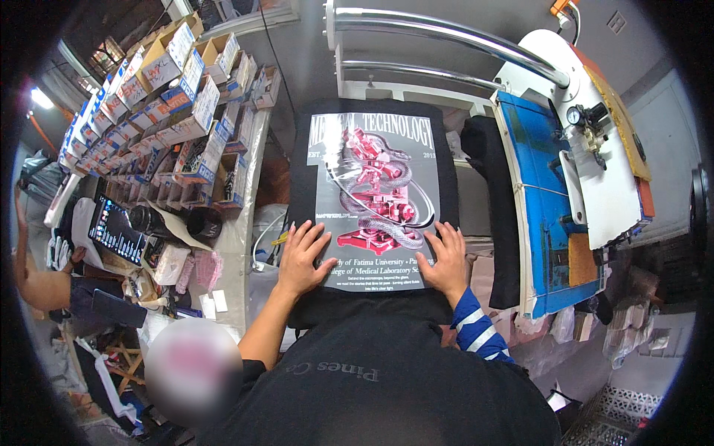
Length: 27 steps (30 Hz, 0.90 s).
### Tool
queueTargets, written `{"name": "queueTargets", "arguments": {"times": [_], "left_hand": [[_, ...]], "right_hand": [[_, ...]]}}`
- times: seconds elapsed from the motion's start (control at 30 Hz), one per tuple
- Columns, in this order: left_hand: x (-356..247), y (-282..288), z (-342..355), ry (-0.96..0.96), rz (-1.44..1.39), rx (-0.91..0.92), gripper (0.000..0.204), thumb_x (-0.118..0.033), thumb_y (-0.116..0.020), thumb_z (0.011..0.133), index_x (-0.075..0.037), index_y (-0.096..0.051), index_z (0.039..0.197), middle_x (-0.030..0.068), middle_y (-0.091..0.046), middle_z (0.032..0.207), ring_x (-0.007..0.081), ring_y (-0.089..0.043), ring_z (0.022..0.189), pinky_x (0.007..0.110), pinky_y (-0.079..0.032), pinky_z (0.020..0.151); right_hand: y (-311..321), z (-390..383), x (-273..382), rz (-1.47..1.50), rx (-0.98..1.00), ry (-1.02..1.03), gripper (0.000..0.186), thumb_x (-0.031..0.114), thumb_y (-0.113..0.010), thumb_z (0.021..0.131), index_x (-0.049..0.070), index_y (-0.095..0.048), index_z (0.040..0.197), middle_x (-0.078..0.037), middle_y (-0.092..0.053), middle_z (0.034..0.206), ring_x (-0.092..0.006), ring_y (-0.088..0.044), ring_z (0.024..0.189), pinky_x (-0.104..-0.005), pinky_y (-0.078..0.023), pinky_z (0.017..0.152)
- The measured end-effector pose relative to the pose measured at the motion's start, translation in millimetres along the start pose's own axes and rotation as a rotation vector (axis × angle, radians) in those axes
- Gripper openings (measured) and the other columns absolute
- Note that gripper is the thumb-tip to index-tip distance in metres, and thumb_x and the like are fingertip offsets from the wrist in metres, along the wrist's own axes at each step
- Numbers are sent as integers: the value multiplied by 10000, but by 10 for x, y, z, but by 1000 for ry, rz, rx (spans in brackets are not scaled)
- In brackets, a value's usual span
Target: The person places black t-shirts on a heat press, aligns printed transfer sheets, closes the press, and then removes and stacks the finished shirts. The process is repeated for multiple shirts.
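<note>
A glossy printed transfer sheet (381,189), with a grey ground, a pink-red microscope picture and white lettering, lies flat on black fabric (303,189) in front of me. The fabric is stretched over a flat press bed, and its kind is partly hidden. My left hand (303,260) rests on the sheet's lower left edge, fingers spread. At the lower right edge, my right hand (445,264) lies with its fingers apart, and a blue sleeve with white stripes (480,327) covers that forearm. Both palms face down, and neither hand grips anything.
The heat press's blue upper plate (547,201) stands swung out to the right, below a pressure gauge (573,115). Thick metal rails (446,33) cross behind the bed. Stacked cardboard bins (178,111) and a lit screen (117,230) fill the left. Another person's hand (77,255) shows at far left.
</note>
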<state>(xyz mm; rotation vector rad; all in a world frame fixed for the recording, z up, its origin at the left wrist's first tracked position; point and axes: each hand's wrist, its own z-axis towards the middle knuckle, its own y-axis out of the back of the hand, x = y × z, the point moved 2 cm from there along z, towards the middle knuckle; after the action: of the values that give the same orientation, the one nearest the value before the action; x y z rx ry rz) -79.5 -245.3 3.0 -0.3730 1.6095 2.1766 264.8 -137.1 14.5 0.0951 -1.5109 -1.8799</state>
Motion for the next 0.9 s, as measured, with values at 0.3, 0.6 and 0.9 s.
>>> {"name": "queueTargets", "arguments": {"times": [0.3,0.6,0.9], "left_hand": [[-20,-5,-9,7,4,-3,599,-366,-830,815,-107,-683,1335,113,-581,1480,368,-453,1445,582,-277,1233],[-68,37,26,18,-14,-12,560,-350,-832,803,-109,-699,1290,112,-593,1449,352,-451,1439,578,-265,1236],[-22,-262,1413,-98,4,-175,258,-143,-705,858,-43,-703,1097,147,-653,1194,351,-567,1217,540,-352,1129]], "right_hand": [[-15,-10,-15,-15,12,-7,530,358,-751,840,107,-677,1301,-163,-550,1465,-388,-444,1426,-572,-269,1218],[6,-4,2,-16,14,-17,525,353,-751,844,109,-675,1303,-162,-555,1462,-385,-445,1427,-577,-271,1218],[-6,-2,-14,-12,32,-17,533,361,-748,843,111,-665,1307,-166,-538,1474,-396,-435,1428,-590,-269,1213]]}}
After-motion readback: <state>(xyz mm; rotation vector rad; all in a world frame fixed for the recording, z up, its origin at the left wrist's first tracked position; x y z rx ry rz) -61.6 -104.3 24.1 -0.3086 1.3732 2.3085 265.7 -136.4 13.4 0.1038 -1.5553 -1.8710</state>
